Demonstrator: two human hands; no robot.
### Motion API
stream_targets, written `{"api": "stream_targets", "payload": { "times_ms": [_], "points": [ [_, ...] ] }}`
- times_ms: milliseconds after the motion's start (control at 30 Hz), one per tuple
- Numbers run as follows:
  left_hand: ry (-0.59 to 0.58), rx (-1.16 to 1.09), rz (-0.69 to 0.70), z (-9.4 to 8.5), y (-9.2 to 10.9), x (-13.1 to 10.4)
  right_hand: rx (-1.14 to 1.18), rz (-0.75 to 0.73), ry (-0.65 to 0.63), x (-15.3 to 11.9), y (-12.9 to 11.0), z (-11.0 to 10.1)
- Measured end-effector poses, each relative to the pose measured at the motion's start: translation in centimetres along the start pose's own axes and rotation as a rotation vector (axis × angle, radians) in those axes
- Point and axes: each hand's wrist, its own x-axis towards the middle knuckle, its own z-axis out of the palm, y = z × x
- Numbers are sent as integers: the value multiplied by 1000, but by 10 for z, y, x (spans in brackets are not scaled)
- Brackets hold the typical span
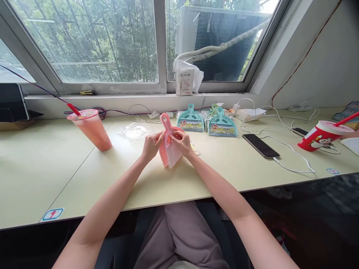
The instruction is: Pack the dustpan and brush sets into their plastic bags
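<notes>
A small pink dustpan (163, 156) stands tilted over the table, its handle loop pointing up. Against its face lies a matching hand brush (174, 154) with pale bristles pointing down. My left hand (152, 145) pinches the left side of the dustpan near the handle. On the other side, my right hand (182, 142) has its thumb and fingers closed at the brush's upper part; exactly which piece each finger grips is partly hidden. A printed card (195, 148) lies on the table behind my right hand. Crumpled clear plastic wrapping (135, 131) rests to the left.
Packaged teal dustpan sets (190, 118) (223, 125) and a green one (214, 110) lie at the back. A pink drink cup (91, 130) stands left; a red cup (318, 137) stands right. A phone (260, 145) on a white cable (297, 155) lies right of centre.
</notes>
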Motion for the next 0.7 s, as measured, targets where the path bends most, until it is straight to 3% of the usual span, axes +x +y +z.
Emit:
{"api": "stream_targets", "payload": {
  "times_ms": [267,700],
  "points": [
    [8,17,12,0,0,1,-61,47,19,0,-4,0],
    [29,16,19,-1,6,0,29,61,49,1,-7,0]
  ]
}}
